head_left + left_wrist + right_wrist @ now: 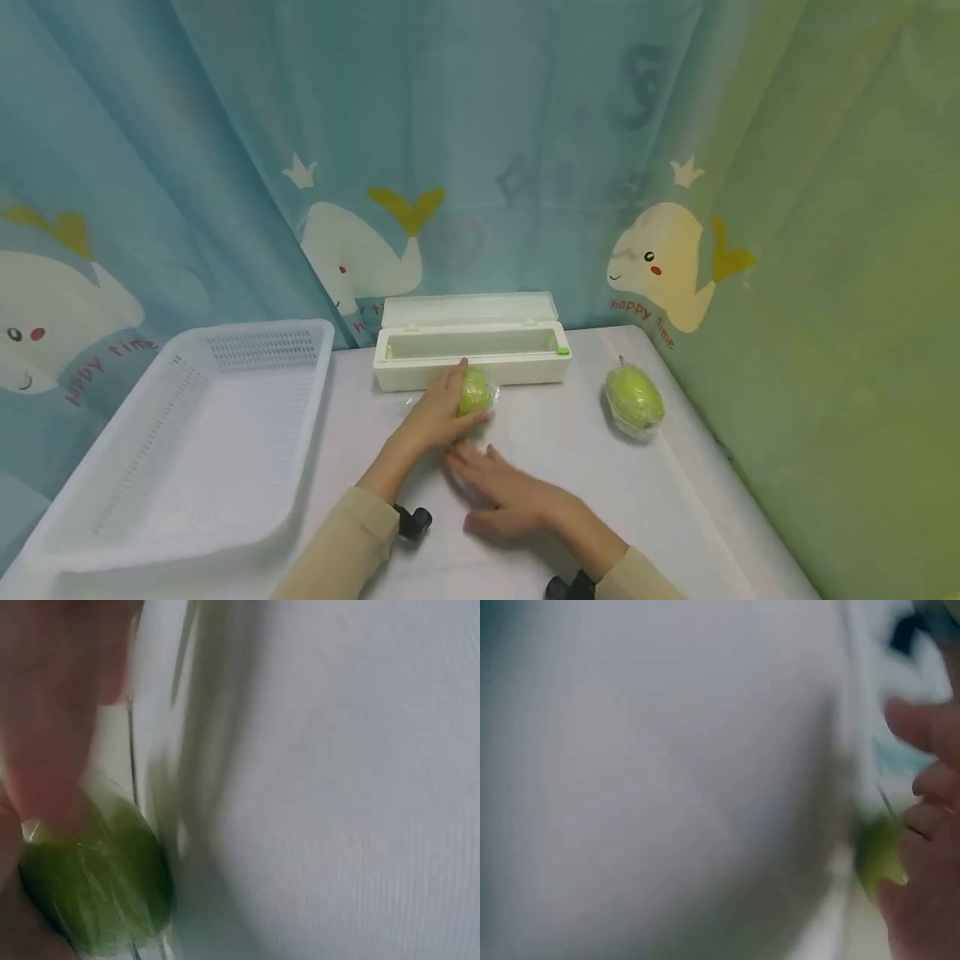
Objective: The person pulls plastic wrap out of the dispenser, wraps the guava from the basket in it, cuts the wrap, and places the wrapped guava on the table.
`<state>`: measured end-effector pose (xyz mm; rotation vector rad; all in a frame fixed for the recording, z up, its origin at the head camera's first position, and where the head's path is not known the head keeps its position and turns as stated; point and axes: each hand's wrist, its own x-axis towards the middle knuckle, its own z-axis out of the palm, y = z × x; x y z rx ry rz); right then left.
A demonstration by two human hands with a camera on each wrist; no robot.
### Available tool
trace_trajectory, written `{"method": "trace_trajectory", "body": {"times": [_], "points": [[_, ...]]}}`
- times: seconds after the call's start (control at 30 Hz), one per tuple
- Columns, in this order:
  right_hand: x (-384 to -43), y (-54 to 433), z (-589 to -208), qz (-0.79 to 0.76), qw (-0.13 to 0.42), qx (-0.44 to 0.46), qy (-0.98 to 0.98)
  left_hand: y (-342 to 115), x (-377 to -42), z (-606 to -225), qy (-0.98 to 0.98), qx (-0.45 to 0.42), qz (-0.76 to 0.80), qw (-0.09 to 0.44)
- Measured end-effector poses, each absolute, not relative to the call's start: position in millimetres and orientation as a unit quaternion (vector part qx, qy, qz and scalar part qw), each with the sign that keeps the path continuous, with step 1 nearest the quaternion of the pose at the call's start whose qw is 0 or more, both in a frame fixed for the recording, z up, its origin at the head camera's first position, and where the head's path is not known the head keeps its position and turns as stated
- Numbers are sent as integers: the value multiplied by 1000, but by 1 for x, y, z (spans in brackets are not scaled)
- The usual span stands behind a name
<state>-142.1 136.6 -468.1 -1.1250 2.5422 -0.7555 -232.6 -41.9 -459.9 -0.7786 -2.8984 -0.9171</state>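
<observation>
A round green fruit (475,392) in clear plastic film lies before the long white box. My left hand (438,410) holds it from the left, thumb on the near side and fingers on the far side. The left wrist view shows the wrapped green fruit (101,881) under blurred fingertips. My right hand (513,497) is just nearer to me, fingers extended toward the fruit and left hand, apparently holding nothing. In the right wrist view, the fruit (879,851) is partly hidden behind fingers. A second film-wrapped green fruit (634,398), with a short stem, sits at the right.
The white box (468,372) has its lid (468,310) raised and a small green piece (562,351) at its right end. A white perforated plastic basket (303,442) stands at the left on the white-covered table (675,517). Patterned curtains (495,150) hang behind and to the right.
</observation>
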Motion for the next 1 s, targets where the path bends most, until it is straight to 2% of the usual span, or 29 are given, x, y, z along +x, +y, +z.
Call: {"method": "trace_trajectory", "body": {"times": [0.13,0.23,0.37,0.47,0.63,0.87,1.0], "points": [[-162,170,-453,-381,38,-283,879,-45,-234,-462,-916,-261,-304,7],[-177,177,-449,-491,11,-179,852,-49,-234,-462,-916,-258,-307,-1],[-192,168,-454,-631,45,-79,771,-48,-232,-460,-916,-257,-308,-16],[-197,154,-461,-669,92,-50,736,-46,-230,-461,-917,-258,-305,-16],[-187,125,-471,-681,125,-58,720,-42,-226,-464,-918,-281,-280,13],[-164,104,-466,-686,102,-54,718,-40,-223,-465,-925,-299,-228,63],[-149,104,-458,-654,123,-62,744,-39,-223,-465,-926,-293,-227,74]]}}
